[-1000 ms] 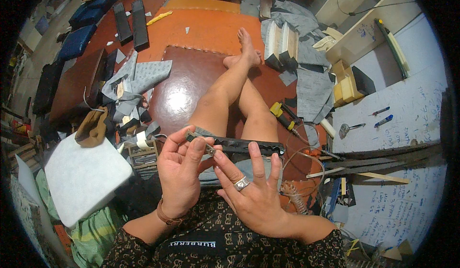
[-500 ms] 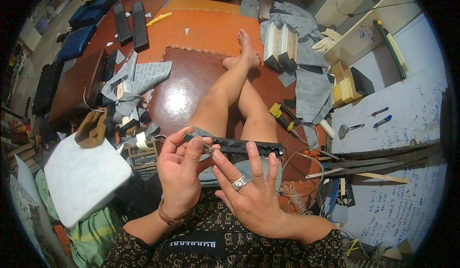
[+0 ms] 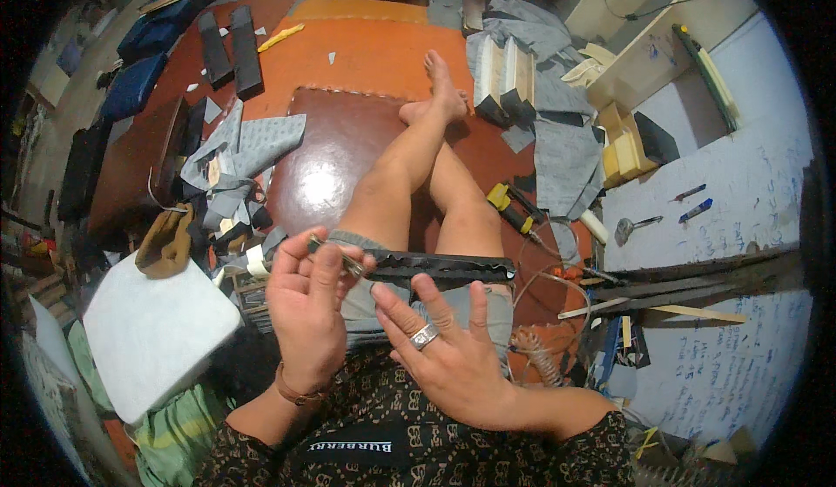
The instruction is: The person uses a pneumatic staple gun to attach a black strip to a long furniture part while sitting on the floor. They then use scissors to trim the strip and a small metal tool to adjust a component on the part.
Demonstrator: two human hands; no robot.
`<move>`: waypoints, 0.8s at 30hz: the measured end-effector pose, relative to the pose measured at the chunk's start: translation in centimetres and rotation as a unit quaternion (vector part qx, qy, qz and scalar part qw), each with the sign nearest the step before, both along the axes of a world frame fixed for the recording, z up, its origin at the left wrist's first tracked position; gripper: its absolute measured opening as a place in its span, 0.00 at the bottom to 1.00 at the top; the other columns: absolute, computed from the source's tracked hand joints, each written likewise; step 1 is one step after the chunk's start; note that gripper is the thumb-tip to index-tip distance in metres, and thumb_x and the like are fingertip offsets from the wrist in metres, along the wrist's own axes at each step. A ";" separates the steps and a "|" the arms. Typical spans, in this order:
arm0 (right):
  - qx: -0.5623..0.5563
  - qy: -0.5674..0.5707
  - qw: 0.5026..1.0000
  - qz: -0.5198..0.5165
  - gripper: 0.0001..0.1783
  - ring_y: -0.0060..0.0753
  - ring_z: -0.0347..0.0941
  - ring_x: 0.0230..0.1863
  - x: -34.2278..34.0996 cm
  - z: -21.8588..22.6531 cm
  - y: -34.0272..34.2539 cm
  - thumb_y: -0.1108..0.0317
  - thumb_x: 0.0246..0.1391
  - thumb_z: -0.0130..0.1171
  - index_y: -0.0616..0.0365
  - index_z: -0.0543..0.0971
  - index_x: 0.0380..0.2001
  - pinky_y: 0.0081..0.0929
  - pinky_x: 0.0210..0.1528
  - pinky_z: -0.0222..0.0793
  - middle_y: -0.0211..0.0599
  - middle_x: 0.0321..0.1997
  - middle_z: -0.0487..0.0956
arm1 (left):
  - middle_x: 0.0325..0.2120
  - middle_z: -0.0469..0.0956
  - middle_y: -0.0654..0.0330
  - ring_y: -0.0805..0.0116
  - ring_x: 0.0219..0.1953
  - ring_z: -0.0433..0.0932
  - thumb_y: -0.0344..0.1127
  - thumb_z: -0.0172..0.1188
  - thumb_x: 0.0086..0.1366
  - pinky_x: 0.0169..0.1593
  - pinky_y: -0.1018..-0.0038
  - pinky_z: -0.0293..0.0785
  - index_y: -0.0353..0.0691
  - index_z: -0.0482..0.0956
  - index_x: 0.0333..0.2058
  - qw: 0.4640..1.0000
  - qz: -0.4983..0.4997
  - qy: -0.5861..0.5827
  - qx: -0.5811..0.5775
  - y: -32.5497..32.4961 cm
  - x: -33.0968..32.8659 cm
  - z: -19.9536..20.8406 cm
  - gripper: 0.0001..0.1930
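Observation:
My left hand [image 3: 306,313] is raised over my lap, its thumb and fingertips pinching a small, thin metallic strip [image 3: 353,266] too small to make out in detail. Just to its right, my right hand [image 3: 457,361] is palm down with the fingers spread, a silver ring on one of them. Nothing shows in it, and a small gap separates its fingertips from the strip. Across my thighs lies a long black bar [image 3: 453,266] with a ragged, wrinkled edge, partly behind both hands.
A white padded block [image 3: 157,339] stands at my left, a brown cloth [image 3: 164,241] on its corner. Yellow-and-black tools [image 3: 509,208] and a coiled clear hose [image 3: 540,356] lie at my right. Grey fabric pieces [image 3: 562,160] and black bars [image 3: 248,64] lie farther out.
My left hand has drawn back to the left with the strip. The right fingertips, close against the strip before, are now apart from it and slightly lower.

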State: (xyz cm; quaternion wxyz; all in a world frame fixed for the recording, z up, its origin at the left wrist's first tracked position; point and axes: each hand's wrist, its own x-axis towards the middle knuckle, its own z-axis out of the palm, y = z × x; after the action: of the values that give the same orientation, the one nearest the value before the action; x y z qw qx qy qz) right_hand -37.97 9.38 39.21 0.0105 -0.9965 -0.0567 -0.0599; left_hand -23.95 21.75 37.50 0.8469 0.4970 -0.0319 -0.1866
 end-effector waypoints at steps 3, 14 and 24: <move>-0.015 0.030 0.999 0.034 0.27 0.39 0.45 0.84 -0.4 0.0 -0.1 0.59 0.61 0.51 0.50 0.80 0.61 0.76 0.76 0.22 0.32 0.80 0.61 | 0.44 0.83 0.50 0.57 0.44 0.86 0.35 0.60 0.75 0.50 0.60 0.86 0.33 0.66 0.60 0.999 -0.024 0.032 -0.033 -0.3 0.5 1.9 0.21; -0.033 0.063 0.995 0.068 0.30 0.36 0.48 0.83 -0.3 0.9 -0.2 0.58 0.61 0.48 0.56 0.77 0.64 0.74 0.76 0.26 0.36 0.76 0.67 | 0.43 0.82 0.49 0.58 0.44 0.86 0.32 0.64 0.72 0.47 0.67 0.86 0.30 0.66 0.61 0.986 -0.135 0.094 0.017 0.3 0.1 2.7 0.25; -0.081 0.077 0.989 0.093 0.27 0.37 0.55 0.81 -0.7 1.3 -0.3 0.57 0.63 0.45 0.55 0.78 0.61 0.76 0.75 0.24 0.37 0.75 0.69 | 0.38 0.84 0.53 0.66 0.42 0.86 0.26 0.67 0.68 0.45 0.75 0.84 0.28 0.72 0.59 0.976 -0.172 0.083 0.105 0.3 0.5 3.4 0.23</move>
State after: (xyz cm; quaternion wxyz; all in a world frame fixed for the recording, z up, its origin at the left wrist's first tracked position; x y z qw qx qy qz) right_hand -38.72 9.13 40.46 -0.0601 -0.9862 -0.1523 0.0232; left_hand -23.44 22.03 40.90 0.7448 0.5533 -0.0263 -0.3721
